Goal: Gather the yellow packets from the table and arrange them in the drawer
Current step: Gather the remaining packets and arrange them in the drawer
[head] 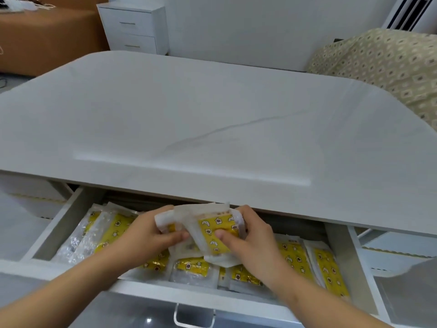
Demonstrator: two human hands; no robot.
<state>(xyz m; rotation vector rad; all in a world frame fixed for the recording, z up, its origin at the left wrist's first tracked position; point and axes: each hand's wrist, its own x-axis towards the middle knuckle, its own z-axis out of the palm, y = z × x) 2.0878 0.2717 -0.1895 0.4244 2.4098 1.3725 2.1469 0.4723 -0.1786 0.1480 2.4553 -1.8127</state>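
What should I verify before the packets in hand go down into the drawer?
1. Drawer open wide enough: ok.
2. Left hand and right hand both grip the held packets: ok.
3. Tabletop shows no packets: ok.
4. Stored packets lie neatly: not ok, they overlap at mixed angles.
5. Free spot under the hands: cannot tell, hidden.
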